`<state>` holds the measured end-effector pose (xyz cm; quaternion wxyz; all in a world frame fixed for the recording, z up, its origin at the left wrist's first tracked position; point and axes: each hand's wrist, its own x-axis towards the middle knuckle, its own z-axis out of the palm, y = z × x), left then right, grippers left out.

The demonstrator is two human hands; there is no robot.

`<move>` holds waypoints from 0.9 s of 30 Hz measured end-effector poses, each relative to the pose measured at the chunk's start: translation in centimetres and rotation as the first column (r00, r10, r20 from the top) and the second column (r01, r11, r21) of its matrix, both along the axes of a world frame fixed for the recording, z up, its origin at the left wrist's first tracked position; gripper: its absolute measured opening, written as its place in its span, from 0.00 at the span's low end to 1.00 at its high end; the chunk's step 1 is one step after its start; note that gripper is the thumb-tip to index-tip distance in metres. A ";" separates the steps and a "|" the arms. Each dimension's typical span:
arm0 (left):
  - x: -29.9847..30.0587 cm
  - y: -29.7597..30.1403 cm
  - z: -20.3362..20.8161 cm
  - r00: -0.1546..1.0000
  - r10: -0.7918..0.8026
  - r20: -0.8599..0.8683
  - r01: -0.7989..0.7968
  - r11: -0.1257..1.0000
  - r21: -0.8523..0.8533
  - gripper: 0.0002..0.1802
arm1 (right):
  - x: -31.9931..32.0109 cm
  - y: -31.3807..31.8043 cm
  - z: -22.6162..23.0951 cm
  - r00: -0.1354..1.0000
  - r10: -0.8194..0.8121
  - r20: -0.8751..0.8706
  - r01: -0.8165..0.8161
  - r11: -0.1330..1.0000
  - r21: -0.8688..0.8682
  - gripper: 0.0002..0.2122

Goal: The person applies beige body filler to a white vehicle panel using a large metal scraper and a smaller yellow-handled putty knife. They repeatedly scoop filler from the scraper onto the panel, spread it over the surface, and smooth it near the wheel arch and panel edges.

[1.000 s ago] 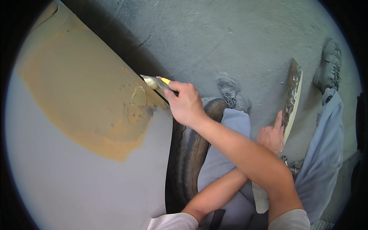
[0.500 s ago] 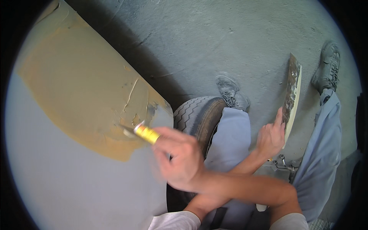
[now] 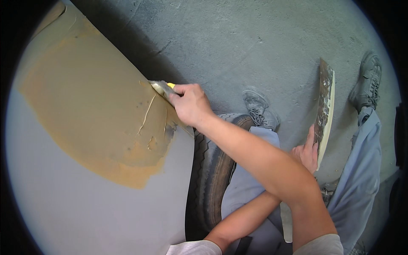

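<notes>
My arms cross. My right hand (image 3: pixel 193 104), reaching to the left, is closed round a putty knife (image 3: pixel 160 87) with a partly visible yellow handle. The knife's blade, with pale putty on it, is at the edge of a grey curved body panel (image 3: pixel 106 212). Tan filler (image 3: pixel 85 93) covers the panel's upper part, with raised ridges and darker grey smears near its right side. Over on the right, my left hand (image 3: pixel 306 155) grips a long, stained scraper blade (image 3: pixel 325 97) with a cream-coloured edge, held upright.
A tyre (image 3: pixel 216 182) stands beside the panel's lower right edge. My legs are spread, with one grey shoe (image 3: pixel 259 106) past the tyre and another shoe (image 3: pixel 366 80) at far right on the concrete floor (image 3: pixel 238 42). Metal fittings (image 3: pixel 327 193) show between my legs.
My right hand has moved up and away from the filler's lower part to the panel's upper right edge, with the putty knife turned. My left hand keeps hold of the scraper blade.
</notes>
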<state>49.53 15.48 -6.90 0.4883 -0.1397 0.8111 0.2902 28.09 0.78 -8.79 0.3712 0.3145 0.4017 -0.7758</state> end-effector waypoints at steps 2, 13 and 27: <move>0.2 -0.3 -0.1 1.000 0.005 0.005 -0.005 1.000 0.023 0.36 | 0.6 0.8 1.8 0.997 -0.068 -0.042 0.067 0.997 -0.022 0.08; -0.5 -1.8 0.0 0.995 0.092 0.022 -0.095 0.978 0.185 0.35 | 2.9 3.0 16.1 0.935 -0.189 -0.300 0.234 0.965 0.122 0.12; 0.0 0.0 -0.2 0.996 0.029 0.079 -0.035 0.997 0.073 0.35 | 1.9 -0.4 -1.5 0.999 0.029 0.034 -0.031 0.997 0.064 0.08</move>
